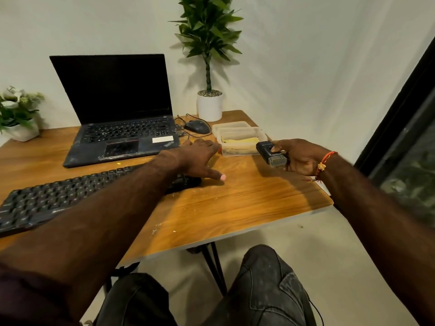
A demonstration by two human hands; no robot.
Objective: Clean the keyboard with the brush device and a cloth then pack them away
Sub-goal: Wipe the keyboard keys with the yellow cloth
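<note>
While right hand [300,158] grips brush device [270,155], keyboard [47,198] lettering unreadable

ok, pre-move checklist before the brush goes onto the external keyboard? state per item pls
1. Brush device held: ok, the right hand grips it over the table's right side.
2. Keyboard steadied: ok, the left hand rests open at its right end.
3. Keys reachable: partly, the left forearm crosses the right end.
4. Cloth ready: ok, yellow, lying in the open clear container.
5. Device switched on: cannot tell.
6. Debris: not ok, crumbs lie on the table near the keyboard.
</note>
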